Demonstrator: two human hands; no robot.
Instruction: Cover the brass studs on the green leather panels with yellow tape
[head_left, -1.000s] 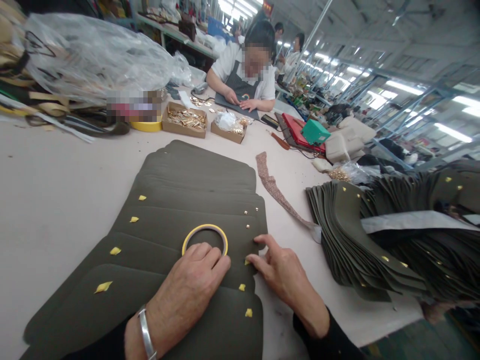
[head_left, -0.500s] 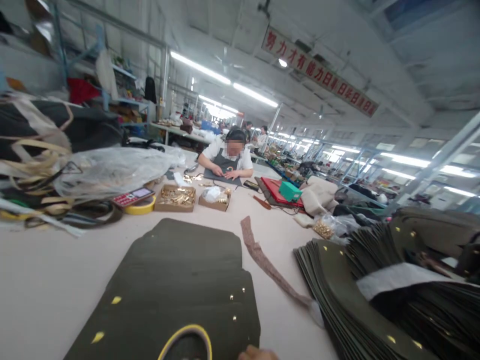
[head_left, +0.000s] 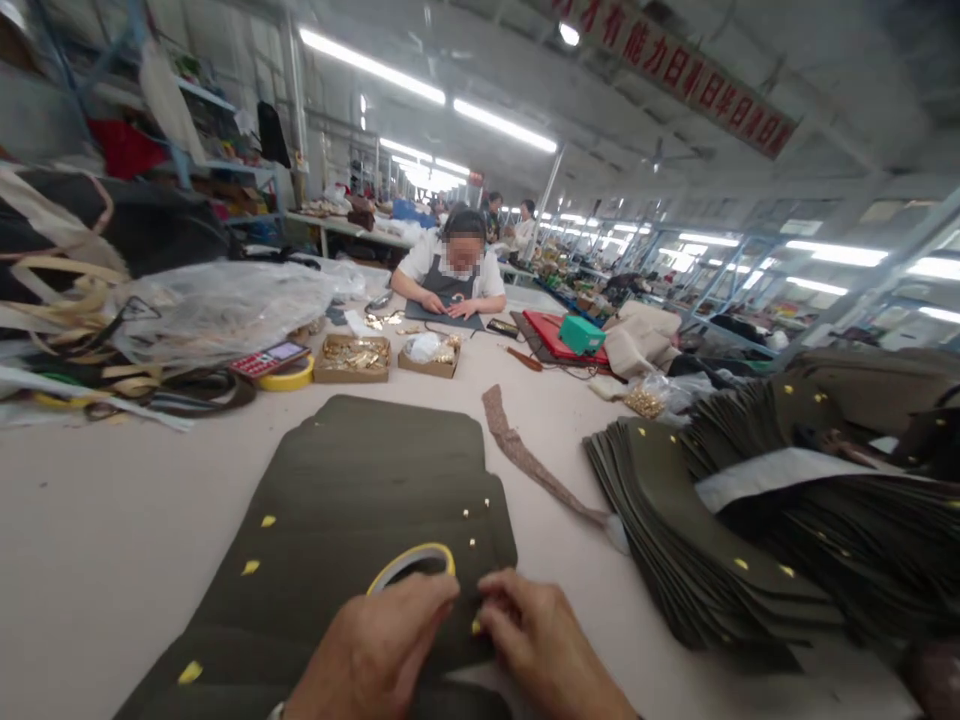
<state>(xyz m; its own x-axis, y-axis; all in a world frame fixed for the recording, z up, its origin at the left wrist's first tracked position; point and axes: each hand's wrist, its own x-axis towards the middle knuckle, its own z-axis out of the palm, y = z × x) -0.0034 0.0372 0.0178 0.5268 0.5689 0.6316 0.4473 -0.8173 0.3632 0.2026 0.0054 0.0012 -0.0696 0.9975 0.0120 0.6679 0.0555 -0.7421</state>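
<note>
A dark olive sheet of material [head_left: 360,470] lies flat before me, with small yellow tape pieces stuck along its left side and small shiny metal bits near its right edge. Over its lower part, my left hand [head_left: 382,635] is closed around a roll of yellow tape [head_left: 397,568], whose ring sticks up past the fingers. Just to the right, my right hand [head_left: 536,635] pinches at a small piece of yellow tape [head_left: 476,627] by the sheet's right edge. Its fingertips partly hide that piece.
Fanned olive sheets [head_left: 667,510] are stacked at right, beside a brown strip [head_left: 525,450]. Boxes of gold metal parts [head_left: 351,358], another yellow tape roll [head_left: 289,376], and plastic bags [head_left: 225,310] stand farther back. Across the table a co-worker [head_left: 450,275] bends over dark material.
Both hands have come up into view over the sheet, the left with the tape roll, which has moved right. The camera has tilted down, and a yellow piece now shows at my right fingertips.
</note>
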